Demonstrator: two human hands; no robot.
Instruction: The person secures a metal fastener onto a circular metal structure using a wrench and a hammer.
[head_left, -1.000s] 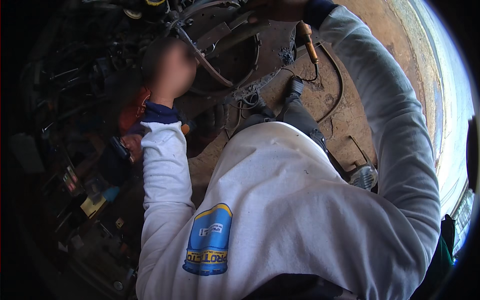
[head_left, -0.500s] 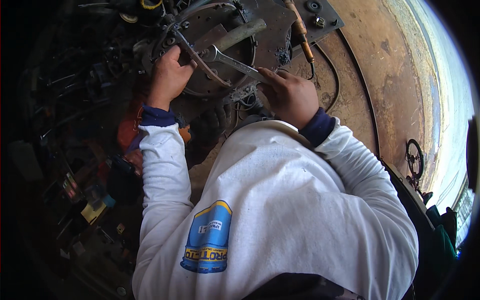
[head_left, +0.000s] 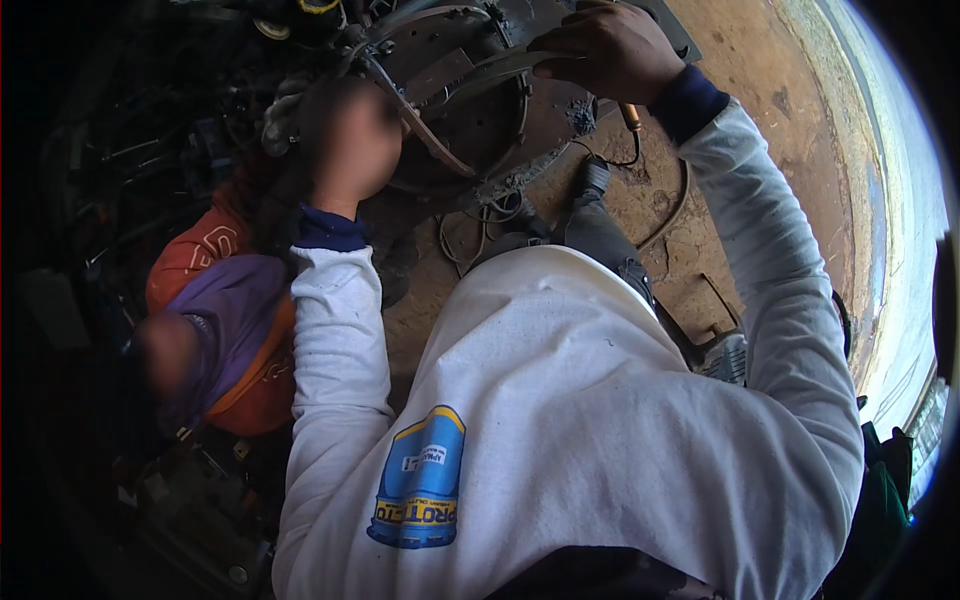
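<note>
My right hand [head_left: 622, 48] is closed on the outer end of a wrench [head_left: 500, 72], a long grey shape that runs in toward the middle of the metal assembly. Where its jaw sits is hard to make out. Beside the curved metal strip [head_left: 425, 135] lies my left hand [head_left: 358, 145]; it is blurred, so its fingers do not show. Both hands are over a dark round metal frame [head_left: 470, 150] with a ring and a flat plate [head_left: 440, 75] in it.
At the left another person in an orange top [head_left: 205, 245] with a purple cloth [head_left: 225, 300] is close to my left forearm. A torch-like tool with a copper-coloured body [head_left: 630, 117] and a cable [head_left: 683, 190] are at the right, above the brown floor [head_left: 735, 120].
My right hand has swung up and away from me, with the wrench turning along. The left hand stays near the curved strip. The person in orange shows more at the left.
</note>
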